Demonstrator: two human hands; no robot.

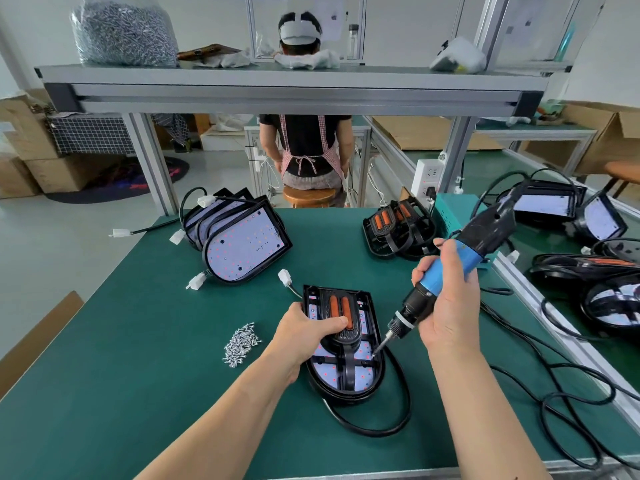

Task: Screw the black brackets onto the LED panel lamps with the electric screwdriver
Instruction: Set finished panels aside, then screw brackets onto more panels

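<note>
An LED panel lamp (360,377) lies face up on the green mat in front of me, with a black bracket (341,336) with orange pads laid over it. My left hand (304,332) grips the bracket from the left, thumb across an orange pad. My right hand (446,299) holds the blue and black electric screwdriver (460,258) tilted, its bit tip touching the bracket's right side near the panel. A small heap of silver screws (242,344) lies left of the lamp.
A stack of bare LED panels (242,240) stands at the back left; spare brackets (398,226) sit at the back centre. More lamps (588,268) and black cables (554,393) crowd the right. A person sits beyond the bench, back turned. A shelf spans overhead.
</note>
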